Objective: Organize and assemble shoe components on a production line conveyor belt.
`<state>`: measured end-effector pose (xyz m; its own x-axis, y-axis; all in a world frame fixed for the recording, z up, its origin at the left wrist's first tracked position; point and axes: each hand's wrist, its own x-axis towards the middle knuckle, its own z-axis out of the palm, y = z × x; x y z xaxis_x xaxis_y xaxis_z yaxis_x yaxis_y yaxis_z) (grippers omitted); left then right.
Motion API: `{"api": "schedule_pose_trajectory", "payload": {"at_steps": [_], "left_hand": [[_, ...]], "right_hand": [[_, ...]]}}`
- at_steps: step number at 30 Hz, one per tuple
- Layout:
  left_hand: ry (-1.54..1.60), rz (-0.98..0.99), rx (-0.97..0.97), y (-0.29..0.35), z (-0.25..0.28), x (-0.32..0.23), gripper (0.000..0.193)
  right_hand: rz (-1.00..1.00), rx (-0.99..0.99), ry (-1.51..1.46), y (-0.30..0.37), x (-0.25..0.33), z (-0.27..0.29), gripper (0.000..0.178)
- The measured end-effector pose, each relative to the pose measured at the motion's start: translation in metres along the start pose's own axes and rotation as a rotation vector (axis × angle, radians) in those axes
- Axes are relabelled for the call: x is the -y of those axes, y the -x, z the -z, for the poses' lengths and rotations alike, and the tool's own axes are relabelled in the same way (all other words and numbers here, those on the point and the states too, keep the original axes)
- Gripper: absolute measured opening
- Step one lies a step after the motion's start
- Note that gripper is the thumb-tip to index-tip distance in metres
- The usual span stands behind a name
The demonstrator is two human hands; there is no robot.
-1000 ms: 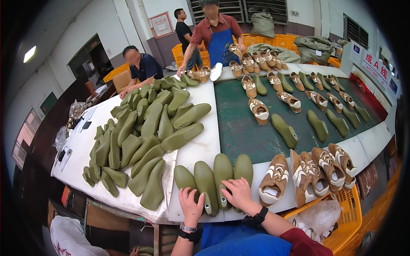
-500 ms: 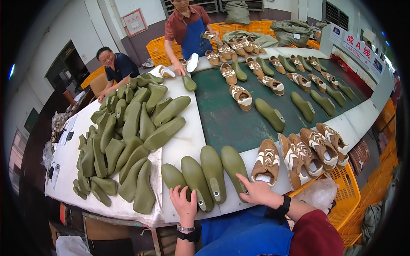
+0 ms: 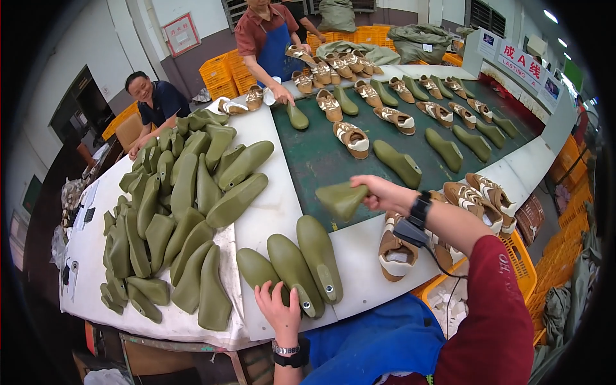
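My right hand [image 3: 383, 194] is closed around one end of a green shoe last [image 3: 339, 201], slightly blurred, held over the near edge of the dark green work surface [image 3: 327, 170]. My left hand [image 3: 278, 313] rests at the near white edge, thumb and fingers apart. Its fingers touch the heel end of the leftmost green last [image 3: 255, 264] in a short row. Beside that one lie a middle last [image 3: 289, 260] and a right last [image 3: 317, 250], toes pointing away from me. Brown-and-white sneakers [image 3: 393, 247] stand just right of my right forearm, which partly covers them.
A big heap of green lasts [image 3: 186, 186] covers the white table [image 3: 83, 276] at left. Sneakers and lasts stand in rows on the green surface. Across it, a co-worker in a blue apron [image 3: 273, 54] touches a last [image 3: 297, 117]; another person sits at left. An orange crate [image 3: 523, 266] stands at right.
My right hand has picked up the rightmost last of the near row and carried it forward over the green surface. The co-worker's last has moved onto that surface. My left hand stays put.
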<state>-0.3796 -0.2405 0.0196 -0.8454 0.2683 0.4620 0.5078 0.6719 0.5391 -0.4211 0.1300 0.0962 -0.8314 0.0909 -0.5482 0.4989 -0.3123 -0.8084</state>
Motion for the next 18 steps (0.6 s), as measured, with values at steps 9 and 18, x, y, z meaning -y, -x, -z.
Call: {"api": "schedule_pose_trajectory", "payload": {"at_steps": [9, 18], "left_hand": [[-0.020, 0.050, 0.043, 0.003, 0.004, -0.002, 0.030], [-0.009, 0.007, 0.023, 0.005, -0.004, 0.009, 0.032]], "right_hand": [[0.156, -0.388, 1.465, -0.111, -0.035, -0.046, 0.064], [0.191, -0.419, 1.511, -0.099, -0.031, -0.038, 0.064]]}}
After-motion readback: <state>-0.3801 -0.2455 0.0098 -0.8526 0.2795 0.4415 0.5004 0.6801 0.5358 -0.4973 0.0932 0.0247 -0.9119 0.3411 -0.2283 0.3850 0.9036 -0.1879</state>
